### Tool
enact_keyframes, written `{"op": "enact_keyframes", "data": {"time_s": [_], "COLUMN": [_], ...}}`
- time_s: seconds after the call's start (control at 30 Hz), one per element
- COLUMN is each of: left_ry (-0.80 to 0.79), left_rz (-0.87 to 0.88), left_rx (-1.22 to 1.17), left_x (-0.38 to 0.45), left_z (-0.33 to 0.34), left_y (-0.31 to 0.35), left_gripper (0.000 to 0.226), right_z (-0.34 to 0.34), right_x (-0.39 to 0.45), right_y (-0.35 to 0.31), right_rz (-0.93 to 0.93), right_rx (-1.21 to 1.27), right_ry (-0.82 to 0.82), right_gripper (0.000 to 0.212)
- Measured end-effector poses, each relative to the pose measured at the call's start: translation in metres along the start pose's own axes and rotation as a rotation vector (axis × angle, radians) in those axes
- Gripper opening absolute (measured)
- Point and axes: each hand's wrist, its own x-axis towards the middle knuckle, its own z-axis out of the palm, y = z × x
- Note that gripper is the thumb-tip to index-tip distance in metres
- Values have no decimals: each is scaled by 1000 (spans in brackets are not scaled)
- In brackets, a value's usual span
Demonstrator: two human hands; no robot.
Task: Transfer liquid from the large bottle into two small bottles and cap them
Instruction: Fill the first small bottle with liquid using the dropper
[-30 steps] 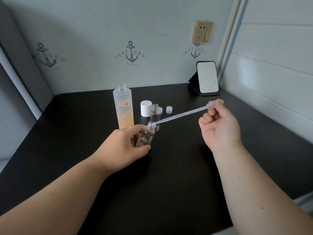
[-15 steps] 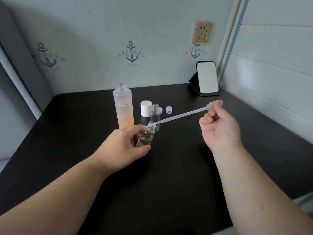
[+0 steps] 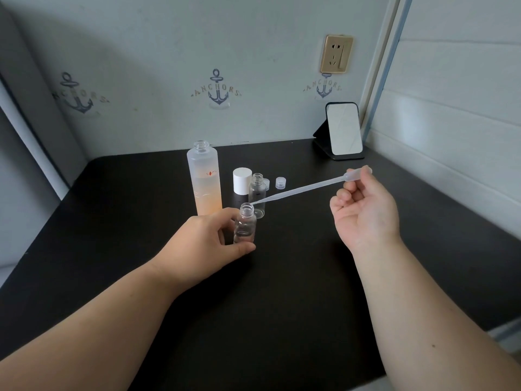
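My left hand grips a small clear bottle, open at the top and tilted a little, just above the black table. My right hand pinches the bulb of a long plastic pipette, whose tip sits at the small bottle's mouth. Behind stands the large frosted bottle, uncapped, with orange liquid in its lower part. To its right are its white cap, a second small open bottle and two small clear caps, one half hidden.
A small mirror leans on its black stand at the back right corner. Walls close the table at the back and on the right. A wall socket sits above the mirror.
Nothing has visibly moved; both hands hold the same pose with the pipette tip at the bottle's mouth.
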Motion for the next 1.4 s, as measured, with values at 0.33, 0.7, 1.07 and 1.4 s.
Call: {"op": "enact_keyframes", "data": {"time_s": [0.33, 0.7, 1.07, 1.4], "left_ry": [-12, 561, 435, 420], "left_rz": [-34, -139, -291, -286], "left_rx": [-12, -283, -326, -267], "left_x": [0, -6, 14, 13], "left_z": [-1, -11, -3, -3], "left_y": [2, 3, -22, -20], "left_gripper": [40, 14, 74, 42], "right_z": [0, -1, 1, 3], "right_x": [0, 0, 0, -2], "right_y": [0, 0, 0, 1], "right_rz": [-2, 18, 17, 46], "right_rx": [6, 34, 18, 8], "right_ry": [-30, -18, -26, -15], "right_gripper": [34, 29, 32, 19]}}
